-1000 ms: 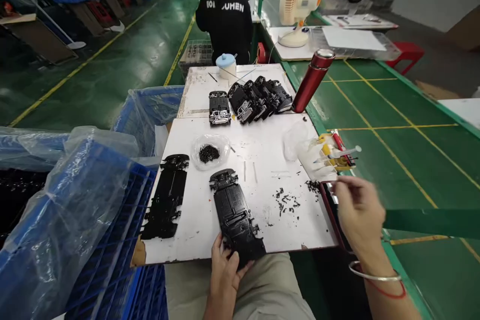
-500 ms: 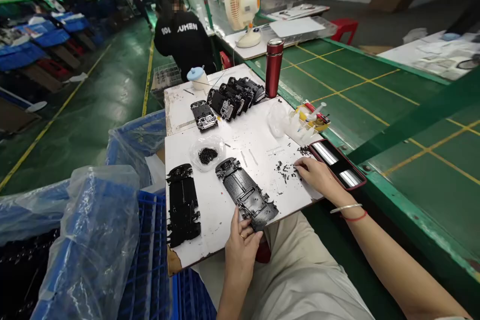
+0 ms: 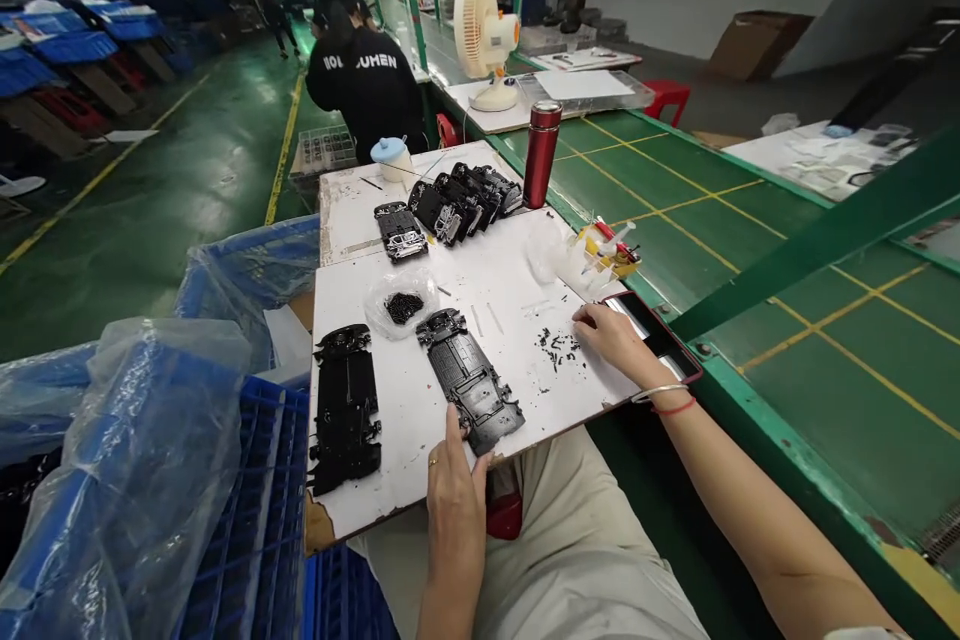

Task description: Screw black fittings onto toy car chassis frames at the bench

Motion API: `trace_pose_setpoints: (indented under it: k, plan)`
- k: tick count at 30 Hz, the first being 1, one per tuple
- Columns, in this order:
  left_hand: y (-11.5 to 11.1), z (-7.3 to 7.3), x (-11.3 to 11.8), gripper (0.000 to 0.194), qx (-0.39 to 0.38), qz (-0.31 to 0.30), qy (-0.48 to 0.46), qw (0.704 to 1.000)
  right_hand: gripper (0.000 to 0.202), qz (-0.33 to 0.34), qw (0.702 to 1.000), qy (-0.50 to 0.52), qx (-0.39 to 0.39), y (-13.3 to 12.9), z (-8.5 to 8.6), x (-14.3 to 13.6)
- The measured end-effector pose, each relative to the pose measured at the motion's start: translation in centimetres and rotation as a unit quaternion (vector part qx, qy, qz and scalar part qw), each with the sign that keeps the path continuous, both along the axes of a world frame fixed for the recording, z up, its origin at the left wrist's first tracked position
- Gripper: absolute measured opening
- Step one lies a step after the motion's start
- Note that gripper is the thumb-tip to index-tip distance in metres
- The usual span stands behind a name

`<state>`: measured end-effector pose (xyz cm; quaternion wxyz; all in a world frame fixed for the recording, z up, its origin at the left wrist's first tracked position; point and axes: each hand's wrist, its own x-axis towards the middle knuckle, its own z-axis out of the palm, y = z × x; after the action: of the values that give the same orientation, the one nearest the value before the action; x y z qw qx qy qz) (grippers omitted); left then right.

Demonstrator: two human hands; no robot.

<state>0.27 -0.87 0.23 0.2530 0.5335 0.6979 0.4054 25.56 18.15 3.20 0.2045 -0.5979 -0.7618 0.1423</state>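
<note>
A black car-shaped plastic chassis [image 3: 469,375] lies slanted on the white board [image 3: 405,420]. My left hand [image 3: 457,490] is at its lower left edge, index finger stretched along the side and thumb near the bottom end. Small black parts [image 3: 556,348] are scattered to the right of the chassis. At their right side my right hand [image 3: 611,340] rests low over the board, fingers bent together; anything between the fingertips is too small to make out. A second black chassis [image 3: 346,410] lies at the left. Behind is a clear bag with small black pieces [image 3: 403,306].
Several assembled chassis [image 3: 465,200] lie near a red flask [image 3: 541,155]. A parts box [image 3: 611,250] and a phone-like case [image 3: 652,325] are at the right. Blue crates [image 3: 255,450] stand left. Beyond are a lidded cup [image 3: 391,160], a fan [image 3: 484,40] and a seated person [image 3: 364,85].
The view has shifted slightly. My left hand's index finger is straighter along the chassis edge. My right hand stays beside the scattered parts.
</note>
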Motion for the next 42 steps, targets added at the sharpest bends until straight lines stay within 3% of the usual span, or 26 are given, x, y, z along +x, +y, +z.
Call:
trace_pose_setpoints:
  k: [8, 18, 25, 33, 42]
  plan:
    - [0.8, 0.6, -0.3, 0.062, -0.017, 0.004, -0.014, 1.0, 0.007, 0.099, 0.993, 0.036, -0.043, 0.2, -0.6, -0.1]
    - [0.4, -0.9, -0.8, 0.06, 0.008, -0.021, 0.065, 0.998, 0.012, 0.177, 0.983, 0.007, -0.043, 1.5, -1.9, -0.2]
    - [0.3, -0.6, -0.8, 0.062, 0.026, -0.046, 0.114, 0.992, 0.017, 0.202, 0.978, -0.052, -0.01, 1.2, -1.6, -0.6]
    - [-0.5, -0.5, -0.5, 0.062, 0.015, -0.036, 0.063, 0.997, 0.016, 0.199, 0.979, -0.046, 0.011, 0.4, -1.7, -0.1]
    - [-0.9, -1.1, -0.7, 0.06, 0.019, -0.03, 0.038, 0.999, 0.01, 0.184, 0.982, -0.03, -0.009, 1.5, -1.4, -1.0]
